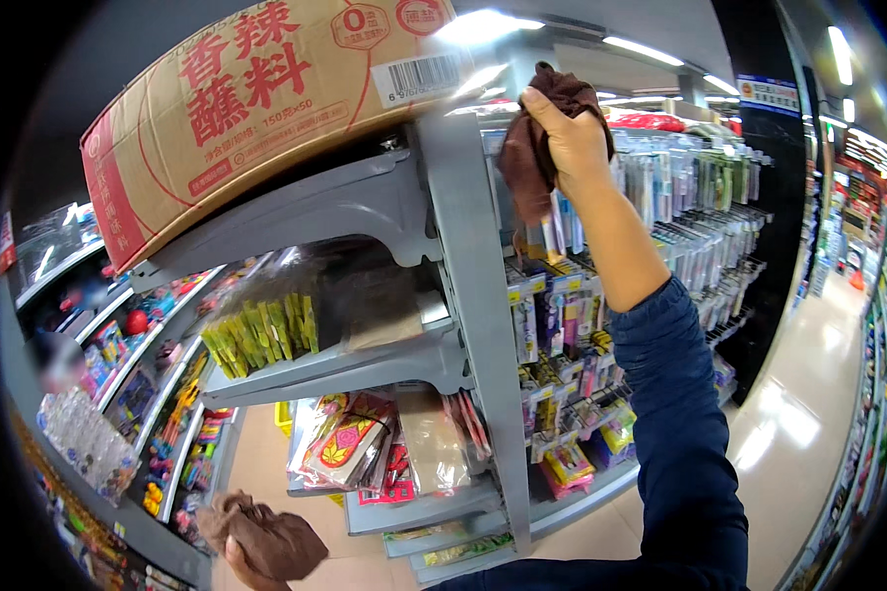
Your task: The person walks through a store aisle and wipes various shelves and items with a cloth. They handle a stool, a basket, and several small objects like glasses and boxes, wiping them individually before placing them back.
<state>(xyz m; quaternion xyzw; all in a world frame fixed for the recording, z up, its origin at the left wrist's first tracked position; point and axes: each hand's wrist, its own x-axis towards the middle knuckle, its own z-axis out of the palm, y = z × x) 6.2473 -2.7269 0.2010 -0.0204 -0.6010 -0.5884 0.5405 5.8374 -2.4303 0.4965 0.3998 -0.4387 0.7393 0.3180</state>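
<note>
My right hand [579,148], arm raised in a dark blue sleeve, is closed around a dark brown cloth [528,172]. It is high up, just right of the top of a grey shelf upright [475,286]; whether the cloth touches the metal I cannot tell. Low at the left, my left hand [240,567] grips a second, lighter brown cloth [274,540], bunched up and covering most of the fingers. That cloth is in front of the floor, apart from the shelves.
A large cardboard carton [266,118] lies on the top shelf. Below are bagged yellow-green packets [264,335] and red patterned packages [350,438]. Hanging goods [680,187] fill racks behind my right arm. Toy shelves [133,364] stand left; a shiny aisle floor [788,394] runs along the right.
</note>
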